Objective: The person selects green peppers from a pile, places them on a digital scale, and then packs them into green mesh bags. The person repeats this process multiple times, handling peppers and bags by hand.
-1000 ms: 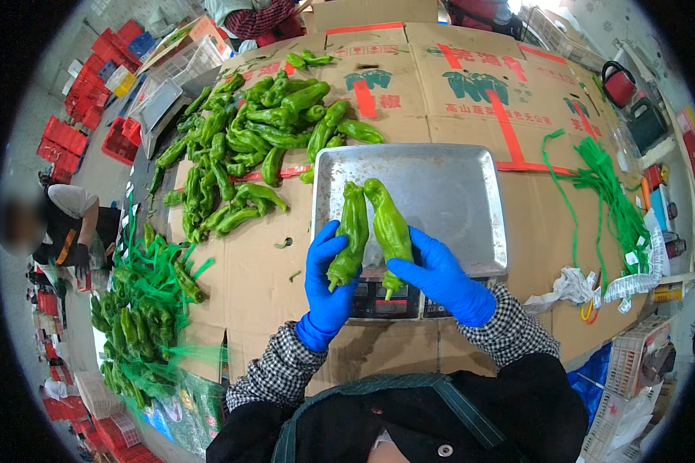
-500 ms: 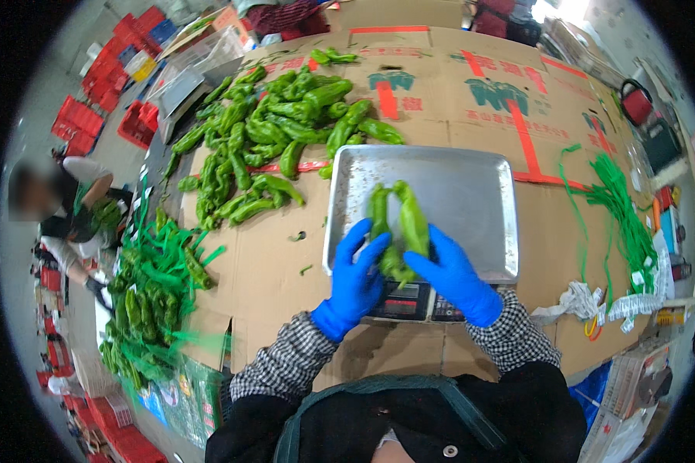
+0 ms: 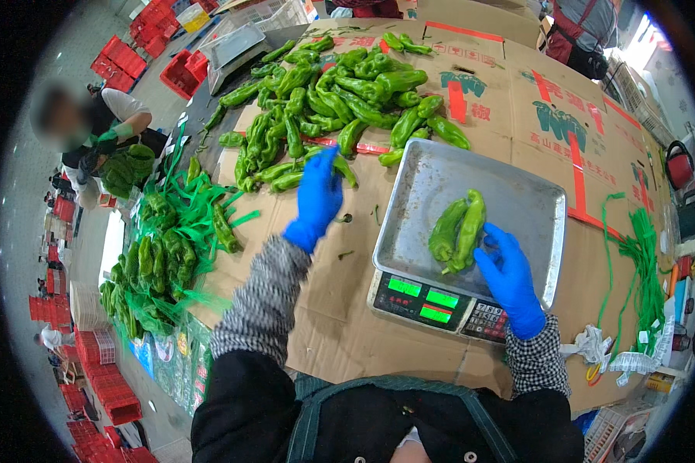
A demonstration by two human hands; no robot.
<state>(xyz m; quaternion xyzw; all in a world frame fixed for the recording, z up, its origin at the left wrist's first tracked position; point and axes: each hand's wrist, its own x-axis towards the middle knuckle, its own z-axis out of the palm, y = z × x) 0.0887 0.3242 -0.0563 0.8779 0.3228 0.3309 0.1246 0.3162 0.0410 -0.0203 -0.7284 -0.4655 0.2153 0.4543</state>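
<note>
Two long green peppers point(image 3: 469, 231) lie side by side on the metal pan point(image 3: 529, 224) of a digital scale point(image 3: 421, 302), whose displays are lit green. Just right of them is my right hand point(image 3: 510, 270) in a blue glove, fingers apart and holding nothing. My left hand point(image 3: 316, 197), gloved in blue too, is stretched out over the cardboard at the near edge of a large heap of green peppers point(image 3: 340, 92). Its fingers are extended, slightly smeared by motion, and nothing shows in them. Whether its fingertips touch the peppers behind them I cannot tell.
Bundled peppers point(image 3: 158, 262) with green netting lie at the table's left edge. Green ties point(image 3: 645, 270) and a crumpled white cloth point(image 3: 591, 345) are at the right. Beyond the left edge a co-worker point(image 3: 120, 139) holds green peppers. Red crates point(image 3: 185, 73) stand on the floor.
Both hands have let go of the peppers, now resting on the pan. My left hand has moved left and away toward the heap; my right stays by the pan. The view has shifted.
</note>
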